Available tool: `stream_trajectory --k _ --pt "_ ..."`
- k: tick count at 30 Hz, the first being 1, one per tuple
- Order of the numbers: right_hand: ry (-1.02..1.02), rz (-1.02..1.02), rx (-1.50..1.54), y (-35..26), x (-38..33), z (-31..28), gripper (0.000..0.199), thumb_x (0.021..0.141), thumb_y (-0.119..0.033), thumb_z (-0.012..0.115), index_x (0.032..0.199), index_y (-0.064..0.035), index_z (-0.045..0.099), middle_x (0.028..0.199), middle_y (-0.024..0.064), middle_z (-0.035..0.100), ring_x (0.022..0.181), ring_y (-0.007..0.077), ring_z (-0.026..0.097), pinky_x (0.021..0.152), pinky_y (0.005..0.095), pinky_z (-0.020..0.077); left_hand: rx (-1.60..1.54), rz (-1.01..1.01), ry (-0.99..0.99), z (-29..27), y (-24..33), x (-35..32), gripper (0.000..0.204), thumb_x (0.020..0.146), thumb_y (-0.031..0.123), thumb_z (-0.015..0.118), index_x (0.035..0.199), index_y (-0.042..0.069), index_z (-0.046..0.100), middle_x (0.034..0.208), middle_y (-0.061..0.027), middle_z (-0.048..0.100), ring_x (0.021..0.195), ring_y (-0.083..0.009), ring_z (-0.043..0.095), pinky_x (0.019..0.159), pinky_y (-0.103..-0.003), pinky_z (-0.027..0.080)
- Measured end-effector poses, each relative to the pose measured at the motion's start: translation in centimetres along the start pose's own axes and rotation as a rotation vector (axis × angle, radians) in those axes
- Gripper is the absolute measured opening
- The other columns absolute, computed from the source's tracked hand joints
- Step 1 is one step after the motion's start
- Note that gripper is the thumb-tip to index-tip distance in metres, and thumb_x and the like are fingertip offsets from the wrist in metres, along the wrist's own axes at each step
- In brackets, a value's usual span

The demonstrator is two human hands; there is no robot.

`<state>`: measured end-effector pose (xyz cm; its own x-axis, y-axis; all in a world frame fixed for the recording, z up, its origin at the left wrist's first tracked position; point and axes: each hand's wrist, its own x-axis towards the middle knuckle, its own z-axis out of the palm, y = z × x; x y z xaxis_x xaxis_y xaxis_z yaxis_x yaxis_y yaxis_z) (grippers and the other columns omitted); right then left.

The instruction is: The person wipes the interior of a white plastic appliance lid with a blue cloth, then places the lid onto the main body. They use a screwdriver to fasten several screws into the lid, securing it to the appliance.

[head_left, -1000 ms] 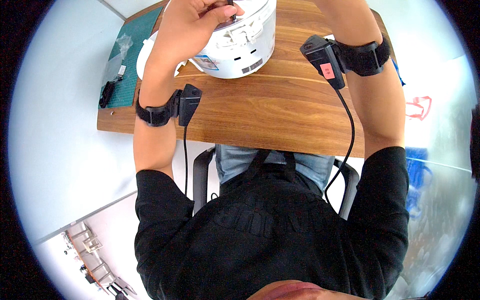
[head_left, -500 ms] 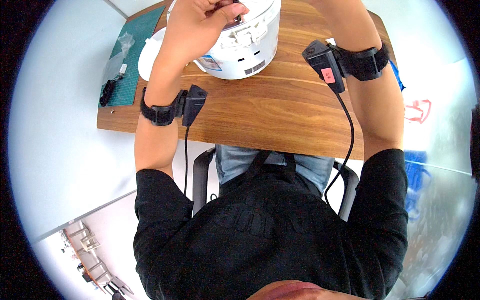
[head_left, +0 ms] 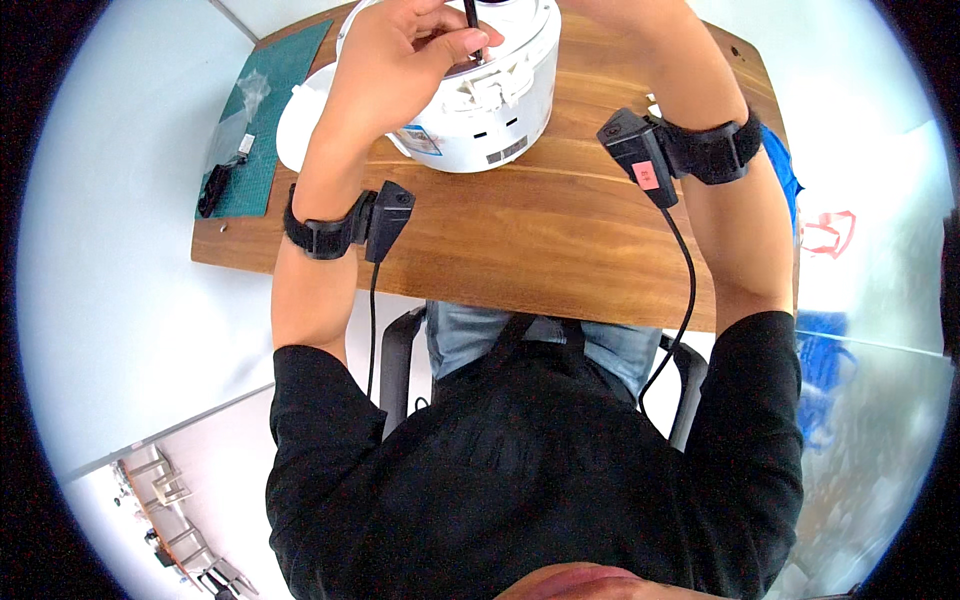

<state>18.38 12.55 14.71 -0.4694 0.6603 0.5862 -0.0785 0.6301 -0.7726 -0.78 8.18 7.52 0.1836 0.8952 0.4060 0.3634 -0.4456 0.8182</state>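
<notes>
A white, round-bodied appliance point(head_left: 475, 135), looking like a rice cooker, stands on the wooden table with a latch-like part on its near side. My left hand point(head_left: 400, 60) rests over its upper rim, thumb and fingers closed around a thin black shaft that looks like a screwdriver's point(head_left: 473, 22). The shaft's lower tip meets the rim. At the top edge my right hand point(head_left: 600, 12) is mostly cut off, close above the appliance; its fingers are out of sight. Left of the appliance lies a rounded white part point(head_left: 305, 125), partly behind my left forearm.
A green cutting mat point(head_left: 262, 180) covers the table's left end, with a clear plastic bag point(head_left: 230, 130) and a black coiled cable point(head_left: 213, 190) on it. Black sensor boxes point(head_left: 390, 220) are strapped to both forearms, their cables hanging down. Something blue point(head_left: 782, 170) sits by the table's right edge.
My right forearm has come a little lower and to the left. More of the black shaft shows between the hands. The left hand keeps its place at the rim.
</notes>
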Motion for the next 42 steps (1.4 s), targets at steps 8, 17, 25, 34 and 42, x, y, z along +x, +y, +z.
stream_trajectory --k 8,17,25,34,42 --pt "-0.018 0.056 -0.069 -0.3 -0.1 0.3 0.032 0.092 -0.018 0.079 0.110 0.0055 0.066 0.089 0.0061 0.068 0.080 0.0106 0.060 0.071 0.0277 0.0515 0.124 0.046 0.039 0.9 1.1 -0.1 0.012 0.091 0.006 0.078 0.090 0.000 0.068 0.097 -0.0074 0.075 0.084 -0.0082 0.065 0.074 -0.023 0.055" --pt "-0.033 0.154 -0.048 -1.6 -0.8 0.7 0.035 0.092 -0.010 0.076 0.120 0.0050 0.062 0.090 0.0062 0.070 0.079 0.0104 0.063 0.069 0.0263 0.0522 -0.054 0.130 -0.010 0.5 0.4 -0.1 0.013 0.090 0.011 0.079 0.094 0.000 0.073 0.090 -0.0040 0.075 0.081 -0.0086 0.069 0.075 -0.024 0.055" --pt "-0.079 -0.034 0.386 2.4 0.1 0.7 0.031 0.094 -0.011 0.075 0.118 0.0040 0.064 0.093 0.0033 0.069 0.080 0.0091 0.062 0.070 0.0243 0.0516 0.019 0.129 0.052 0.8 0.5 -0.1 0.013 0.091 0.011 0.078 0.100 0.002 0.075 0.083 -0.0022 0.075 0.071 -0.0071 0.066 0.067 -0.023 0.054" --pt "0.043 0.170 0.100 -0.5 -0.3 0.5 0.029 0.091 -0.008 0.078 0.115 0.0026 0.065 0.090 0.0024 0.066 0.077 0.0079 0.059 0.067 0.0241 0.0507 -0.157 0.057 -0.042 0.1 -0.2 -0.1 0.009 0.097 0.007 0.071 0.098 -0.002 0.070 0.104 -0.0085 0.075 0.087 -0.0113 0.070 0.078 -0.025 0.059" --pt "0.002 0.020 0.289 -0.3 -0.8 1.0 0.029 0.097 -0.010 0.072 0.120 0.0041 0.065 0.098 0.0041 0.068 0.089 0.0108 0.062 0.080 0.0273 0.0538 -0.012 0.046 0.060 0.2 -1.6 0.0 0.008 0.095 0.006 0.074 0.093 0.000 0.070 0.100 -0.0090 0.076 0.084 -0.0088 0.067 0.073 -0.024 0.056"
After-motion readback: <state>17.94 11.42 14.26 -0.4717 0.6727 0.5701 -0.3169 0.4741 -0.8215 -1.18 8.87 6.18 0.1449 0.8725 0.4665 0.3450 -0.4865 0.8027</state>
